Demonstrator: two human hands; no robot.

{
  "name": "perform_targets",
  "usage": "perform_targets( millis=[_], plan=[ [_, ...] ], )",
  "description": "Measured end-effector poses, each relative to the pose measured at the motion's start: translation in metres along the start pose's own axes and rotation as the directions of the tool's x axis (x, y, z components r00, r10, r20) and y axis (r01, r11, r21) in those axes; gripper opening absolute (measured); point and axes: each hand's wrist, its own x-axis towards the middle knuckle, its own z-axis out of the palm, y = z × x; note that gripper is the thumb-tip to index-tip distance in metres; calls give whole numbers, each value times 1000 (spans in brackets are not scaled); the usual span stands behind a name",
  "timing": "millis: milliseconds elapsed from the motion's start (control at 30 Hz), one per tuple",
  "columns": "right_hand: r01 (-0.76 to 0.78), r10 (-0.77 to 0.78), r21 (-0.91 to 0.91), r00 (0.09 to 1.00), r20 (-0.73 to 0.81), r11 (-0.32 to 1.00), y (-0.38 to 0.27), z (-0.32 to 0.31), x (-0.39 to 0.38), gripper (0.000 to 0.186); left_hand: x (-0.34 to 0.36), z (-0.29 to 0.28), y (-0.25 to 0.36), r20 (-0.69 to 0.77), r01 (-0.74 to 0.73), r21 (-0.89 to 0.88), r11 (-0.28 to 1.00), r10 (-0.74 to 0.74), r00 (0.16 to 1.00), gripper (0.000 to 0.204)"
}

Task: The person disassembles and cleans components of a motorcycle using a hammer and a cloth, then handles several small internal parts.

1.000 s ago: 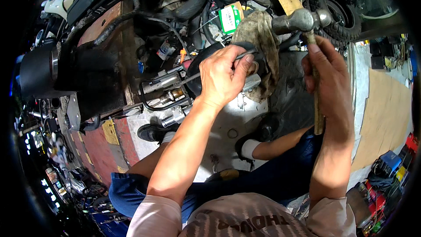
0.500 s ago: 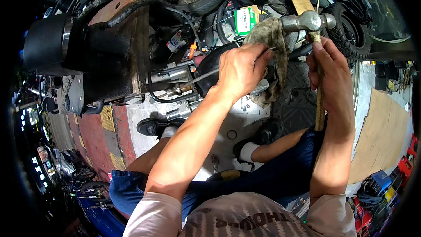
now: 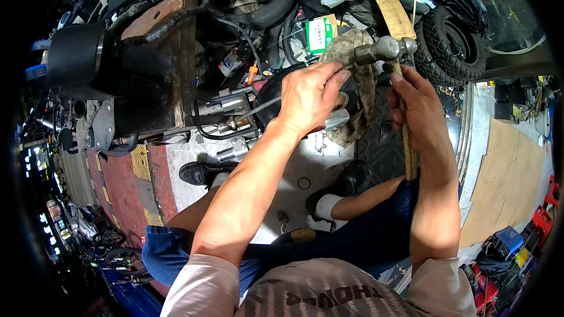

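Note:
My left hand (image 3: 308, 97) grips a thin metal rod (image 3: 261, 105) above a dark rounded part (image 3: 271, 85) with silver cylinders (image 3: 226, 104) beside it. My right hand (image 3: 414, 105) is wrapped round the wooden handle of a ball-peen hammer (image 3: 382, 51). The hammer's steel head hangs close to the rod's upper end, just right of my left hand. Behind the head lies a grimy cloth (image 3: 349, 41), which also drapes down beside the dark part and a silver fitting (image 3: 335, 120).
A black vehicle body and frame (image 3: 141, 76) fill the left. Tires (image 3: 446, 44), a wooden board (image 3: 393, 12), plastic sheeting and a green-white box (image 3: 320, 35) crowd the back. Cardboard (image 3: 505, 170) and tools lie right. My feet stand on tiles beside a dark metal plate.
The hammer and my right hand have moved left and down from half a second ago, nearer my left hand. My left hand has shifted slightly left, still holding the rod.

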Motion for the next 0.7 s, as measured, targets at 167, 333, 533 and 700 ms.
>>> perform_targets(
  millis=[167,333,533,700],
  plan=[
    [132,-106,134,977,-187,982,-9,-17,6,20,0,2,-1,-19,-18,-38,999,17,1000,18],
    [82,-85,-165,996,-11,983,9,-18,0,22,-4,1,-1,35,16,-8,1000,-15,999,18],
    [61,-67,-126,997,-45,990,4,-34,1,24,-8,8,3,117,-42,61,997,34,992,21],
    [106,-103,17,989,-108,994,-2,-33,-17,24,-9,6,0,89,24,37,999,-28,996,22]
  ],
)
